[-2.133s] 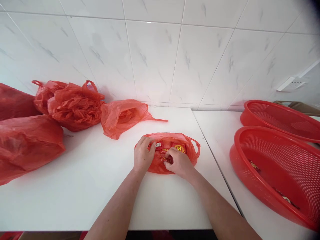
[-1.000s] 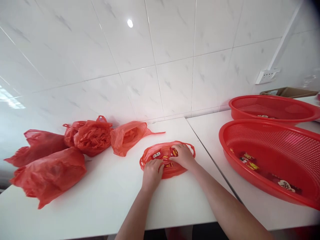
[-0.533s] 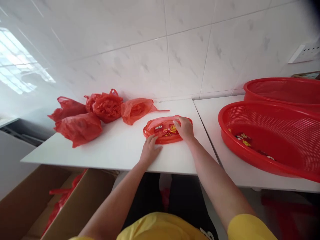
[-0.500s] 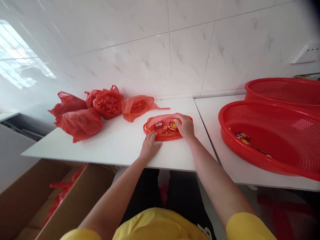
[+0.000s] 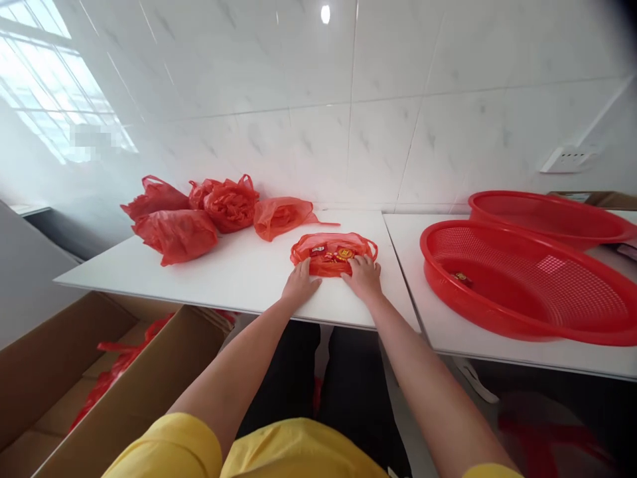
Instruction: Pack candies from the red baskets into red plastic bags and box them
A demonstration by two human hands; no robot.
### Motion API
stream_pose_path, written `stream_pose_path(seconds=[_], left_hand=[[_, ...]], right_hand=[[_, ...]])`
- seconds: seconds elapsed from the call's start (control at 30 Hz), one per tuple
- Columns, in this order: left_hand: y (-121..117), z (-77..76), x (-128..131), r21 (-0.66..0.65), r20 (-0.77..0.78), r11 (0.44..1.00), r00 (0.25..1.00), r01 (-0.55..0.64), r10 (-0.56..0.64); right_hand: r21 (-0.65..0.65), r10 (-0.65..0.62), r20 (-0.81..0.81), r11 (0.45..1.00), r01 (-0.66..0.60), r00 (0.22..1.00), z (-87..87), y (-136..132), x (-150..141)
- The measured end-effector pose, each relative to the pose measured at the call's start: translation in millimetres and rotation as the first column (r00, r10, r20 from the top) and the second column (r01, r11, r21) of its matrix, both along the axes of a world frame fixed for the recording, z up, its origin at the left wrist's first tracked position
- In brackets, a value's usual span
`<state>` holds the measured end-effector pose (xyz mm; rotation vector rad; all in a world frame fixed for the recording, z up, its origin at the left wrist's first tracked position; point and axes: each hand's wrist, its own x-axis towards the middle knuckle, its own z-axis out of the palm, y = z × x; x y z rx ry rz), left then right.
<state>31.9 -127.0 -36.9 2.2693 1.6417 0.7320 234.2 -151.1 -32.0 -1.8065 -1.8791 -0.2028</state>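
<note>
A red plastic bag (image 5: 328,269) lies on the white table in front of me, its mouth spread upward. Inside it are several small red-and-gold packets (image 5: 344,253), partly covered by the bag's film. My left hand (image 5: 300,287) is at the bag's near left edge, fingers curled over the rim and thumb outside. At the near right edge, my right hand (image 5: 365,277) has its fingers bent over the rim, thumb on the near side. Both hands grip the thin plastic, though the fingertips are partly hidden.
Filled red bags (image 5: 174,236) cluster at the table's back left, beside a flatter red bag (image 5: 283,216). On the right stand two red plastic baskets; the nearer basket (image 5: 497,325) holds a few packets. An open cardboard box (image 5: 144,378) with red plastic sits below left.
My right hand has moved from the bag's right side to its near edge. The left hand stays at the near left rim. The view has tilted up and shifted slightly.
</note>
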Motion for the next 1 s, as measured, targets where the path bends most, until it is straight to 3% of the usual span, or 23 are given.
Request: stream_pose_path(seconds=[0.23, 0.47, 0.57, 0.77, 0.9, 1.0], left_hand=[[2.7, -5.4, -2.1, 0.092, -0.1, 0.995, 0.995, 0.024, -0.014], [-2.2, -8.3, -2.1, 0.101, -0.083, 0.995, 0.996, -0.016, 0.024], [-10.5, -8.1, 1.5, 0.116, -0.074, 0.992, 0.996, -0.047, 0.056], [-15.1, -9.9, 0.7, 0.041, -0.043, 0.999, 0.999, 0.02, -0.019], [-16.8, -13.2, -4.1, -0.022, 0.029, 0.99, 0.99, 0.137, -0.137], [-15.9, -13.8, -6.6, -0.088, 0.111, 0.979, 0.978, 0.186, -0.176]], right_hand=[[0.043, 0.033, 0.012, 0.999, -0.033, 0.999, 2.8, -8.0, -2.8], [0.075, 0.071, 0.047, 0.994, -0.074, 0.996, 5.0, -7.2, -10.5], [0.101, 0.054, 0.005, 0.993, -0.054, 0.999, -7.1, 0.3, -7.5], [0.169, 0.048, 0.016, 0.984, -0.051, 0.999, -50.8, 30.1, 8.8], [0.236, 0.079, 0.024, 0.968, -0.083, 0.997, -68.8, 33.2, 23.0], [0.191, 0.076, 0.085, 0.977, -0.091, 0.993, -76.0, 32.2, 34.5]])
